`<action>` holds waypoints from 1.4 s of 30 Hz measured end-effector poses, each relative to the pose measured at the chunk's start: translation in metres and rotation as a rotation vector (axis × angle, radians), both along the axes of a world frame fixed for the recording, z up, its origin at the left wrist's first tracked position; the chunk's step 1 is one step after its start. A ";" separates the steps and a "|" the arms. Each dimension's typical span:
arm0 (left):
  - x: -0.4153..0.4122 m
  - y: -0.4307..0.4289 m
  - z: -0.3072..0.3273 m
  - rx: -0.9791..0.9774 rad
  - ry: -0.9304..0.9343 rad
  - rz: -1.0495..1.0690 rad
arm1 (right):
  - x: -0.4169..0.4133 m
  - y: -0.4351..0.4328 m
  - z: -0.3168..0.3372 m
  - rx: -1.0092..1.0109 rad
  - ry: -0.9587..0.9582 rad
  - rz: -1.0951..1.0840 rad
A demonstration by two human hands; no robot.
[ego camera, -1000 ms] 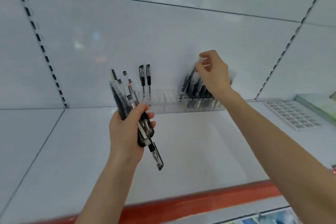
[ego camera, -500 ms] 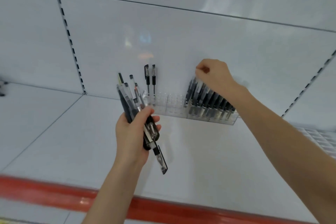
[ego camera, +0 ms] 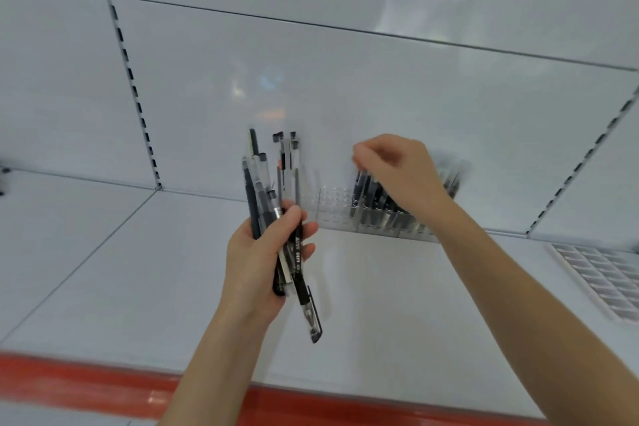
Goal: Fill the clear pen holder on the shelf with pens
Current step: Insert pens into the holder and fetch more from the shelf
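The clear pen holder (ego camera: pixel 332 207) stands at the back of the white shelf against the rear panel. Its right part is packed with several black pens (ego camera: pixel 371 197); two pens (ego camera: pixel 288 156) stand at its left end, and the slots between look bare. My left hand (ego camera: pixel 256 259) grips a bundle of black and clear pens (ego camera: pixel 257 183) upright in front of the holder's left end, one pen sticking out below the fist. My right hand (ego camera: pixel 397 166) hovers over the filled part, fingertips pinching the top of a pen standing there.
A white grid tray (ego camera: pixel 605 273) lies on the shelf at the right. The shelf board (ego camera: pixel 380 287) has a red front edge (ego camera: pixel 103 384). Slotted uprights (ego camera: pixel 135 93) run up the back panel on the left and right.
The view swung left and drew closer. My right hand sank a little toward the pen tops and its fingers closed together. The left hand kept its bundle, held more upright.
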State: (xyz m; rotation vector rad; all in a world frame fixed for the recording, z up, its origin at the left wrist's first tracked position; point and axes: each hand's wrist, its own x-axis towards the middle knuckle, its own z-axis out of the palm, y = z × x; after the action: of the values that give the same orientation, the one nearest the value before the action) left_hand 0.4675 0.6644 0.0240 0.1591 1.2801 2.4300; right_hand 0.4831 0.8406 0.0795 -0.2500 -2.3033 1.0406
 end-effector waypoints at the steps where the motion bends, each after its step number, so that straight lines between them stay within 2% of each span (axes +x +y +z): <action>1: 0.002 0.001 0.000 -0.008 0.011 -0.029 | 0.004 -0.010 0.001 -0.105 -0.065 0.081; 3: 0.006 0.002 0.000 -0.026 0.030 -0.072 | 0.008 -0.023 0.003 -0.228 -0.174 0.203; 5: 0.009 0.003 0.000 -0.030 0.042 -0.091 | 0.008 -0.032 0.002 -0.272 -0.197 0.256; 8: 0.011 0.002 0.001 -0.037 0.051 -0.088 | 0.006 -0.035 0.000 -0.340 -0.159 0.247; 13: 0.011 -0.005 0.000 -0.048 0.039 -0.084 | 0.001 -0.031 0.004 -0.579 -0.006 0.213; 17: 0.010 -0.013 -0.001 -0.063 0.082 -0.076 | -0.003 -0.031 -0.002 -0.603 0.070 0.130; 20: 0.006 -0.020 -0.003 -0.103 0.109 -0.035 | -0.003 -0.034 -0.014 -0.285 0.110 -0.036; 23: 0.002 -0.027 -0.007 -0.127 0.084 -0.004 | 0.002 -0.037 -0.028 0.039 0.215 -0.077; 27: -0.002 -0.031 -0.010 -0.115 0.038 0.032 | 0.003 -0.032 -0.044 0.302 0.322 -0.029; 31: -0.003 -0.030 -0.011 -0.119 0.042 0.040 | -0.006 -0.034 -0.061 0.768 0.313 0.138; 33: -0.004 -0.030 -0.011 -0.127 0.033 0.044 | -0.010 -0.033 -0.064 0.819 0.312 0.169; 36: -0.007 -0.033 -0.013 -0.109 -0.022 0.069 | -0.019 -0.028 -0.060 0.759 0.282 0.192; 40: -0.012 -0.040 -0.016 -0.137 -0.055 0.108 | -0.040 -0.017 -0.036 0.179 0.130 0.026; 42: -0.012 -0.042 -0.019 -0.130 -0.056 0.108 | -0.056 -0.008 -0.027 -0.015 0.141 -0.020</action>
State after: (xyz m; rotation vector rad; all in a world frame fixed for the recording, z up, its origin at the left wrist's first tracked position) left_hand 0.4550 0.6223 0.0053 -0.0145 1.4510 2.4116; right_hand 0.4274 0.8322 0.0528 -0.1987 -2.1630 1.0321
